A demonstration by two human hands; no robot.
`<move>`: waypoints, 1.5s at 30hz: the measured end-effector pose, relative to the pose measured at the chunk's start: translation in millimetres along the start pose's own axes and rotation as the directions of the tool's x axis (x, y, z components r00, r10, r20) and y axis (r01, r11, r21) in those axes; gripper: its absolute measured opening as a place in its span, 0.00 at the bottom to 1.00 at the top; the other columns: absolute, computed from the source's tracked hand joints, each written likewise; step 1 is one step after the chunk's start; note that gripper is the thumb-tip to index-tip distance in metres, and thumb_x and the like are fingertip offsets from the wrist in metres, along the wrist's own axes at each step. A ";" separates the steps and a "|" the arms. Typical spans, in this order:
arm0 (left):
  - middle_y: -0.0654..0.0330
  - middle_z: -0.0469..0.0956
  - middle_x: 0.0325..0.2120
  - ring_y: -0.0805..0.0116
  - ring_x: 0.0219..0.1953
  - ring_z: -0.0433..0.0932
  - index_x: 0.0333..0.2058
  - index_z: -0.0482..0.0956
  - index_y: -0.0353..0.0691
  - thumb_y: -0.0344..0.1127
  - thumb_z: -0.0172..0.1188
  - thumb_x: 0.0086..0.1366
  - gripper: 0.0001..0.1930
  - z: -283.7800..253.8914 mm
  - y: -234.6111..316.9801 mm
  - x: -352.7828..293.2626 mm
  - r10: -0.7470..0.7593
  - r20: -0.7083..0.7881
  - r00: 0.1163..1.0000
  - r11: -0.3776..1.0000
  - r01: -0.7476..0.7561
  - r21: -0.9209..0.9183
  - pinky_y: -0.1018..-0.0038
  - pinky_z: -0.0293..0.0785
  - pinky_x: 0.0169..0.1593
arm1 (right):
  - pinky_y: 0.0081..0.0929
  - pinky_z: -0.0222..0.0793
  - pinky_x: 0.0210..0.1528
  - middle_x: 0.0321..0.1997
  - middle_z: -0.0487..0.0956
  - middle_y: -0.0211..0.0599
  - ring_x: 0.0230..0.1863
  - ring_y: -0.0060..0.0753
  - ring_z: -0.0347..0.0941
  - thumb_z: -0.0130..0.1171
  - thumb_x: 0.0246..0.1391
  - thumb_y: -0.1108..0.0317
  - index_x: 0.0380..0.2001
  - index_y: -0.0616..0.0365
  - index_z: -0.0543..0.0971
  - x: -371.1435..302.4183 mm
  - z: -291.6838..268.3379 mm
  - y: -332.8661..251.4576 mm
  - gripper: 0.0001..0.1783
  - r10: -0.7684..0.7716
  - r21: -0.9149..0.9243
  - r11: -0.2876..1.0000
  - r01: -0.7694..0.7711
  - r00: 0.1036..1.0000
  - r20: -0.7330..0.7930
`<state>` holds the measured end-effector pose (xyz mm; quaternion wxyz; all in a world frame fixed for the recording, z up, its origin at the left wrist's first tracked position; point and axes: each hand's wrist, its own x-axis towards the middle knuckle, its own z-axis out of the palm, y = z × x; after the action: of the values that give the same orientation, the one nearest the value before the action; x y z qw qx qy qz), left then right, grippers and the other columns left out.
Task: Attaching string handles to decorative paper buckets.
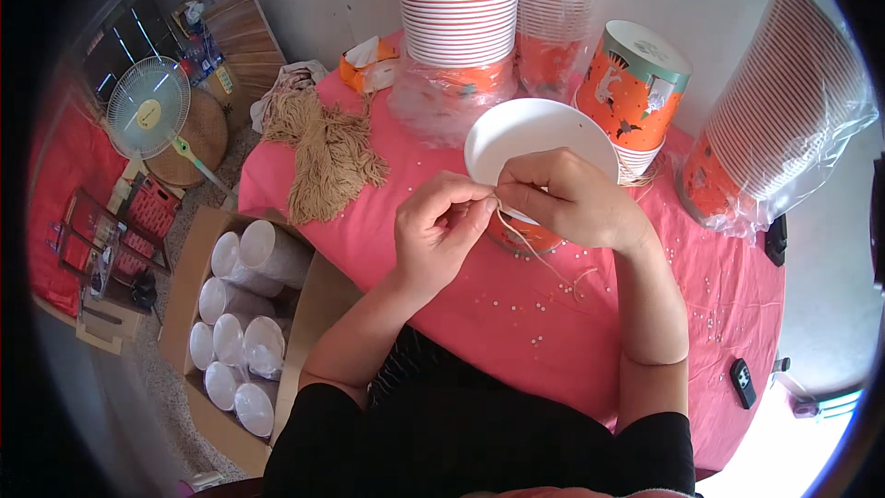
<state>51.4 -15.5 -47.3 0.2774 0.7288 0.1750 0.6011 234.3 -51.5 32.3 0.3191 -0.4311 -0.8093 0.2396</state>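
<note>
Both my hands meet at the near rim of a white-lined orange paper bucket (493, 134) standing on the pink-covered table. A thin tan cord (544, 260) hangs from between my fingertips and trails down onto the cloth at the right. My left hand (441, 226) pinches the cord with thumb and forefinger. My right hand (576, 198) is closed at the same spot, its fingers partly hidden behind its back; it pinches the cord too. Whether the cord passes through the bucket wall there cannot be made out.
Tall bucket stacks (456, 9) in plastic rise behind, with another wrapped stack (779, 101) leaning at right. A lidded orange bucket (631, 88) stands between. Tan cords (336, 152) lie bundled at left. A carton (207, 410) holds clear plastic-wrapped cups. A remote (742, 383) lies near the right edge.
</note>
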 end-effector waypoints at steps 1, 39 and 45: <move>0.65 0.76 0.28 0.84 0.24 0.67 0.33 0.78 0.34 0.20 0.63 0.58 0.05 -0.2 -1.7 -1.6 -0.031 0.006 1.000 0.997 0.031 -0.074 0.84 0.61 0.26 | 0.40 0.69 0.33 0.25 0.79 0.49 0.28 0.49 0.76 0.54 0.55 0.69 0.30 0.65 0.79 0.2 -0.6 -1.2 0.09 0.022 -0.005 1.000 -0.022 1.000 0.015; 0.66 0.75 0.26 0.86 0.20 0.64 0.40 0.77 0.39 0.32 0.59 0.66 0.06 -15.3 -2.3 4.6 -0.562 0.345 0.752 0.423 0.620 -0.661 0.87 0.57 0.22 | 0.42 0.71 0.32 0.25 0.78 0.42 0.30 0.48 0.76 0.63 0.41 0.75 0.29 0.59 0.76 6.6 16.9 4.3 0.09 -0.305 -0.276 0.935 0.221 0.899 -0.314; 0.68 0.72 0.24 0.85 0.19 0.62 0.38 0.76 0.38 0.32 0.59 0.67 0.05 -13.9 -1.6 3.7 -0.547 0.346 0.762 0.471 0.622 -0.626 0.86 0.56 0.21 | 0.41 0.71 0.30 0.23 0.77 0.42 0.27 0.48 0.76 0.64 0.40 0.74 0.30 0.58 0.76 8.2 15.2 14.9 0.11 -0.336 -0.370 0.907 0.204 0.878 -0.340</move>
<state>38.9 -9.4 -43.7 0.7316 0.4868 0.1536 0.4519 227.9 -38.6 14.6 0.4317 -0.3981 -0.8086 -0.0357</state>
